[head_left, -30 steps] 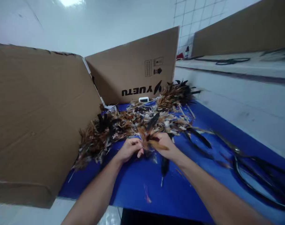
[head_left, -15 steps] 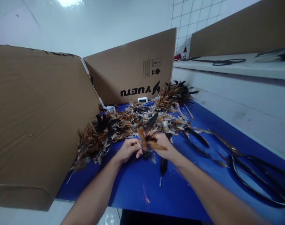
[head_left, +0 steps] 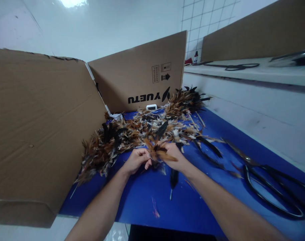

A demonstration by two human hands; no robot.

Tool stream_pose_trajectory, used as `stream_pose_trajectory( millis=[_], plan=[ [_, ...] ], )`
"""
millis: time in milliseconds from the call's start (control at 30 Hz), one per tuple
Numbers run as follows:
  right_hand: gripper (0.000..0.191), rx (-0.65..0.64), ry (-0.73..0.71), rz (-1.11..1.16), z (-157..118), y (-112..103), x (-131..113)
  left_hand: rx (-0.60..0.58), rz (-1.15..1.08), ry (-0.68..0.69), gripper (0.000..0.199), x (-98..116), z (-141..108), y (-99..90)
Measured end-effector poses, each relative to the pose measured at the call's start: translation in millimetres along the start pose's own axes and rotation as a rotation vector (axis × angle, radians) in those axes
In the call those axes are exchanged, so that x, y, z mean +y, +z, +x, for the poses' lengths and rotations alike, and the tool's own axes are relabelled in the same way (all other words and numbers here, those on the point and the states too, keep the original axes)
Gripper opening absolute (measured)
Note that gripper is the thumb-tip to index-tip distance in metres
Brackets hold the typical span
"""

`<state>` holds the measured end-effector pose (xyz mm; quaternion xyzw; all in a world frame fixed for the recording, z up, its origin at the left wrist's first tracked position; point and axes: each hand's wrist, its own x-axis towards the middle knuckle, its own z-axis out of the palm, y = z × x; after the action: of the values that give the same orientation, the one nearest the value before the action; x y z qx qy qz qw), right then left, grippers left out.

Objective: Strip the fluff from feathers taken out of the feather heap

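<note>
Between my two hands is a small bunch of brown feathers [head_left: 164, 154], its tips fanned to the right. My left hand [head_left: 139, 160] pinches the bunch at its left side with thumb and forefinger. My right hand [head_left: 174, 157] is closed around it from the right, and the feathers cover part of its fingers. Just beyond my hands lies a loose pile of brown, white and black feathers [head_left: 134, 132]. A single black feather [head_left: 174, 179] rests on the blue tabletop [head_left: 137, 201] beneath my right wrist.
Large black-handled scissors [head_left: 252, 164] lie at the right. Cardboard panels [head_left: 47, 134] stand along the left and back. A small white digital display [head_left: 151, 107] sits by the back panel. More dark feathers [head_left: 187, 100] are heaped at the back right, below a white ledge [head_left: 265, 72].
The feathers between my hands have shifted slightly and fan a little differently. Both hands stay nearly in place, and the whole view has moved a little.
</note>
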<state>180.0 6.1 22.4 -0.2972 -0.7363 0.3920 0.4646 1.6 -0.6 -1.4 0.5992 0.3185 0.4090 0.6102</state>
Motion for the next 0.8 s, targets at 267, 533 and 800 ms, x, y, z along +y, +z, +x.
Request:
stream_pose_trajectory(
  millis=[267,533,800],
  plan=[
    [0.010,0.007,0.046,0.026,-0.6,0.5,3.5,0.002,-0.002,0.016,0.031,0.0,0.2,-0.3],
    [0.008,0.006,0.029,-0.050,-0.4,0.8,5.2,0.017,0.000,0.010,0.032,-0.4,0.3,-0.3],
    [0.005,0.019,-0.045,-0.161,-1.3,-0.6,1.4,0.023,-0.015,0.014,0.032,-2.0,0.9,-1.0]
  ],
)
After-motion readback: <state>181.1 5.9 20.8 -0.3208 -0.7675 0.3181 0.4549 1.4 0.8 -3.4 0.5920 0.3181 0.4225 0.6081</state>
